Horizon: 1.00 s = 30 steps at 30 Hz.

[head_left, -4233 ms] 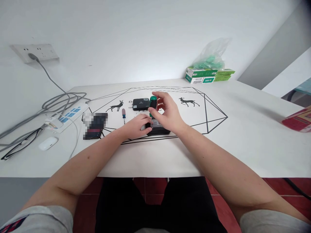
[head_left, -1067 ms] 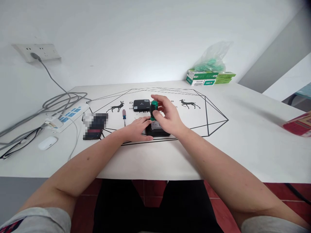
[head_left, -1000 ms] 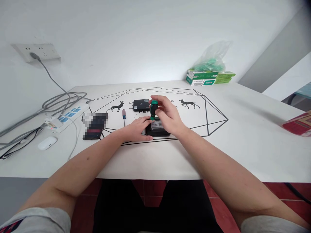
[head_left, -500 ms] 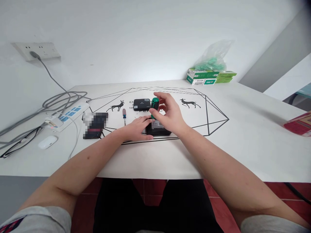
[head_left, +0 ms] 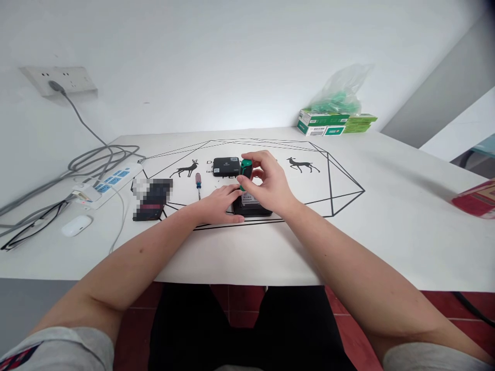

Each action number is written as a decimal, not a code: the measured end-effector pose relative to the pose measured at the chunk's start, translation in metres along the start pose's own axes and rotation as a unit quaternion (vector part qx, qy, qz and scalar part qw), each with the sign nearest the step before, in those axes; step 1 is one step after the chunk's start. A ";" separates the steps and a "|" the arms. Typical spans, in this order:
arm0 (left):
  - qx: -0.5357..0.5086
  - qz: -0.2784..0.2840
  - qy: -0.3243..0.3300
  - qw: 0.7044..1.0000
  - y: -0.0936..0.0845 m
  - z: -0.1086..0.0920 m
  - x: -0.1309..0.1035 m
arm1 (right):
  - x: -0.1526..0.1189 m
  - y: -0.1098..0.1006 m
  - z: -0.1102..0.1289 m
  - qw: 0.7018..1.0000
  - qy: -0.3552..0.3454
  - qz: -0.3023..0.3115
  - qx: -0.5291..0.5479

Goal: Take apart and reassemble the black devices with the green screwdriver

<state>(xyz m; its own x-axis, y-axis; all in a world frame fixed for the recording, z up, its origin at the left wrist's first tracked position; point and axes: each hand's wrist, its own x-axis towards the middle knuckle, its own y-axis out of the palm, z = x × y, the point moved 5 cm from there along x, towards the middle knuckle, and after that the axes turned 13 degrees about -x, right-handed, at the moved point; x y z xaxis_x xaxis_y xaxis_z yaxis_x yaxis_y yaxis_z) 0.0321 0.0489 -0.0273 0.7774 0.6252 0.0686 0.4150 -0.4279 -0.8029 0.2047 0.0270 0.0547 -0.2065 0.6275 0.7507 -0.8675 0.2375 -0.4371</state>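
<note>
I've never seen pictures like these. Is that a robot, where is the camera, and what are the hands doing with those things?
There is no robot here: these are a person's bare hands. The single view comes from a camera worn on the head, looking forward and down.

The right hand holds a green-and-black screwdriver upright over an open black box. The left hand rests against the box's side.

Also on the white table lie a flat black case, a smaller screwdriver, a power strip and some green-and-white boxes.
</note>
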 end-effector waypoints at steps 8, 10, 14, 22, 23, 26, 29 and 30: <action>-0.003 -0.008 0.008 1.000 -0.001 -0.002 0.001 | -0.001 0.001 -0.001 1.000 0.006 0.008 -0.009; -0.002 -0.005 0.007 1.000 -0.001 -0.003 0.001 | -0.001 0.002 -0.001 1.000 0.005 0.011 -0.010; -0.003 -0.002 0.006 1.000 -0.001 -0.004 0.000 | -0.001 0.002 -0.002 1.000 0.009 0.008 -0.001; -0.005 -0.010 -0.010 1.000 -0.001 -0.002 -0.001 | -0.002 -0.002 -0.008 0.998 0.043 -0.046 0.021; -0.005 -0.009 -0.012 1.000 -0.001 -0.002 -0.001 | -0.002 -0.002 -0.009 0.998 0.045 -0.047 0.021; 0.002 0.001 -0.019 1.000 -0.001 -0.003 -0.001 | -0.002 0.000 -0.008 0.998 0.043 -0.039 0.014; 0.008 0.008 -0.012 1.000 -0.001 -0.005 0.000 | -0.003 0.003 -0.006 1.000 0.023 -0.018 0.007; 0.007 0.006 -0.006 1.000 -0.002 -0.005 0.000 | -0.003 0.003 -0.004 1.000 0.016 -0.012 0.005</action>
<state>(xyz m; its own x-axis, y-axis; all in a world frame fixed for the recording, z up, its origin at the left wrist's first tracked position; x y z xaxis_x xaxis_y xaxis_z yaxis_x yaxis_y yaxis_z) 0.0338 0.0462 -0.0230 0.7765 0.6281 0.0507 0.3985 -0.4272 -0.8116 0.2046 0.0292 0.0490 -0.1707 0.6457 0.7443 -0.8768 0.2451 -0.4137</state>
